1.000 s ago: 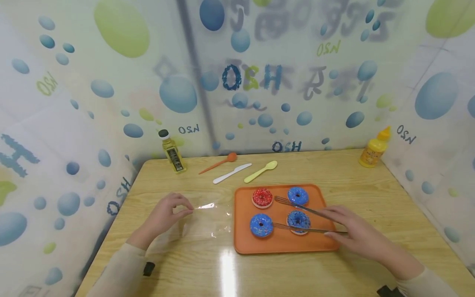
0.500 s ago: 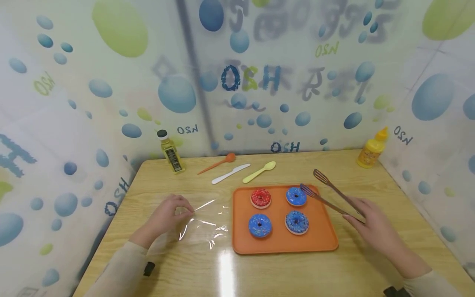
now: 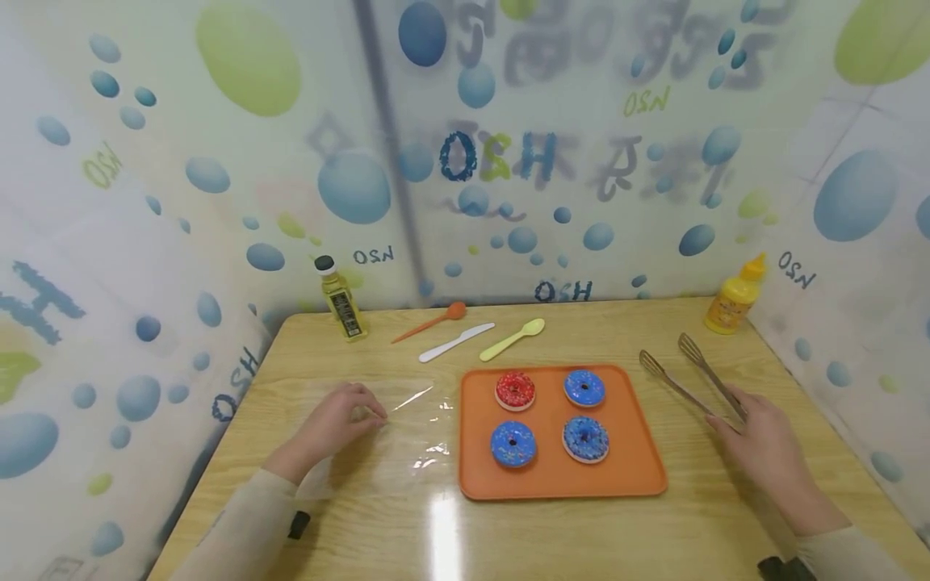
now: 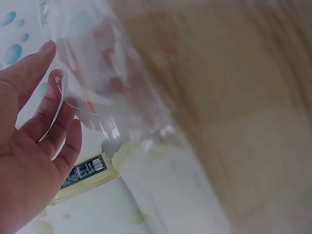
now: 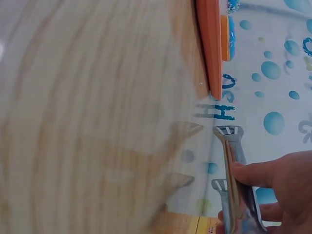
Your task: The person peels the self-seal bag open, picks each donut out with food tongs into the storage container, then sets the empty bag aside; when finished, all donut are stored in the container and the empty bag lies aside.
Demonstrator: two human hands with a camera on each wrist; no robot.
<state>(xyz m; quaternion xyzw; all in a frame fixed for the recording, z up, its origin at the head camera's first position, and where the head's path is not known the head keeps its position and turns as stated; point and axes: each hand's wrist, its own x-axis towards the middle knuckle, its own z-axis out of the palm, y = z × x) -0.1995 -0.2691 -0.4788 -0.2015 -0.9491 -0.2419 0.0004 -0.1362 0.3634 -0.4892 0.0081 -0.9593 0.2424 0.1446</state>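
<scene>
In the head view, my left hand (image 3: 341, 424) pinches the edge of a clear plastic bag or sheet (image 3: 417, 432) lying left of the tray. The left wrist view shows this clear film (image 4: 112, 92) stretched from between my thumb and fingers. With my right hand (image 3: 763, 448) I hold metal tongs (image 3: 686, 387), their slotted ends spread apart with nothing between them, right of the orange tray (image 3: 632, 476). On that tray lie a red doughnut (image 3: 508, 399) and three blue ones: one behind (image 3: 574, 395), one front left (image 3: 501, 452), and a darker one (image 3: 577, 452).
Behind the tray lie an orange spoon (image 3: 425, 325), a white knife (image 3: 458, 343) and a yellow-green spoon (image 3: 508, 342). A bottle of yellow liquid (image 3: 343, 307) stands at the back left. A yellow squeeze bottle (image 3: 732, 305) is at the back right.
My right hand has carried the tongs from over the doughnuts to the right, off the tray. The left hand has shifted slightly, and the clear film's creases look different. The doughnuts stay put.
</scene>
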